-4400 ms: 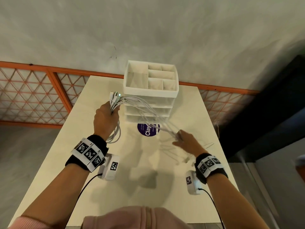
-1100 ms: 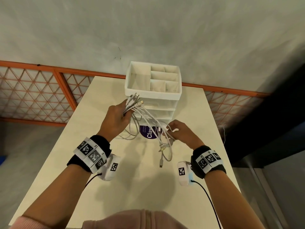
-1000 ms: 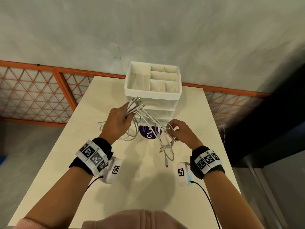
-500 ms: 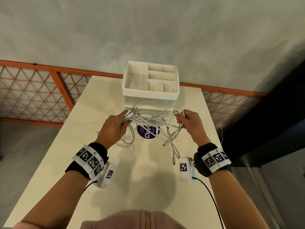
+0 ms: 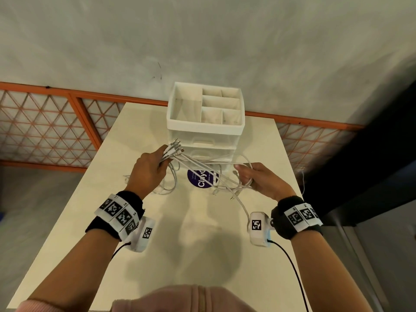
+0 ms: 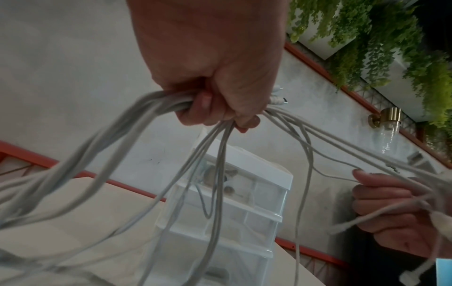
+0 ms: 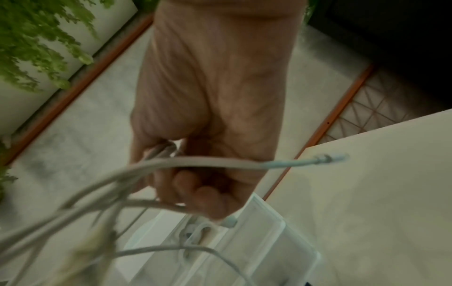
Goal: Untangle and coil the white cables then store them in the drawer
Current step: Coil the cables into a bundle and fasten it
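A bundle of white cables [image 5: 202, 163] stretches between both hands above the table. My left hand [image 5: 149, 170] grips one end of the bundle in a fist [image 6: 215, 100], with the plugs [image 5: 175, 147] sticking out past the thumb. My right hand [image 5: 258, 179] holds looped strands with curled fingers [image 7: 193, 185]; a loose plug end [image 7: 327, 158] juts out beside it. Slack cable loops [image 5: 171, 183] hang to the tabletop. The white drawer unit [image 5: 206, 131] stands just behind the hands, its clear drawers [image 6: 220, 222] closed.
The cream table [image 5: 157, 244] has a purple round sticker [image 5: 201, 179] under the cables. The drawer unit's top tray [image 5: 203, 106] has several compartments. An orange lattice railing [image 5: 45, 129] and a grey wall lie beyond the table's far edge.
My right hand has gathered the far strands into loops and risen level with the left hand. The left hand has kept hold of the plug ends.
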The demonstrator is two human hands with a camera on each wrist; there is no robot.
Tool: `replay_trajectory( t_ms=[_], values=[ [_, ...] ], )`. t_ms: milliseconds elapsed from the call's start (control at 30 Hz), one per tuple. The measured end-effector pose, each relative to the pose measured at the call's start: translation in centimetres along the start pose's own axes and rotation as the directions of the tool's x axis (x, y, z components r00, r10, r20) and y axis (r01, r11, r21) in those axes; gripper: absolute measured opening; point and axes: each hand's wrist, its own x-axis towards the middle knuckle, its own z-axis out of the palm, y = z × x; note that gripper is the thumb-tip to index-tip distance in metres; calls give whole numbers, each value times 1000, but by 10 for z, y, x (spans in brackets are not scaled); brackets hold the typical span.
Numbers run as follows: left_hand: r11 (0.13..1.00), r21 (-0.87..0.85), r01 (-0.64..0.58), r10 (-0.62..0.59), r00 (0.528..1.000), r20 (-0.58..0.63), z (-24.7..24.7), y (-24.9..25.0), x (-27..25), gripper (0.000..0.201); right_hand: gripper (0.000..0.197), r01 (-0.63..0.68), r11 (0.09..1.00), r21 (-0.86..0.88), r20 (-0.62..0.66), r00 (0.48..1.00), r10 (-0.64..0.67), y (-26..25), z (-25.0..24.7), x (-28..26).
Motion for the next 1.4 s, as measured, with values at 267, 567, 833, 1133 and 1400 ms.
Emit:
replay_trajectory(
  t_ms=[267,567,833,1133,1400],
  values=[
    [1000,-2,24,-24,997,-67,0,-2,2,34,24,-5,1000,19,124,992,3,4,-9,-3],
    [999,42,3,-1,999,-43,0,0,1,44,9,-45,793,-607,-203,974,-100,13,-11,10],
    [1000,12,2,-2,998,-66,-8,8,10,29,15,-32,897,-440,-250,964,-88,25,-13,15],
    [1000,11,-6,6,998,-66,-10,11,10,32,40,-117,684,-720,-219,974,-64,62,-24,9],
    [992,114,-59,42,989,145,9,37,14,28,30,45,916,-399,-178,976,-125,7,17,15]
  ],
)
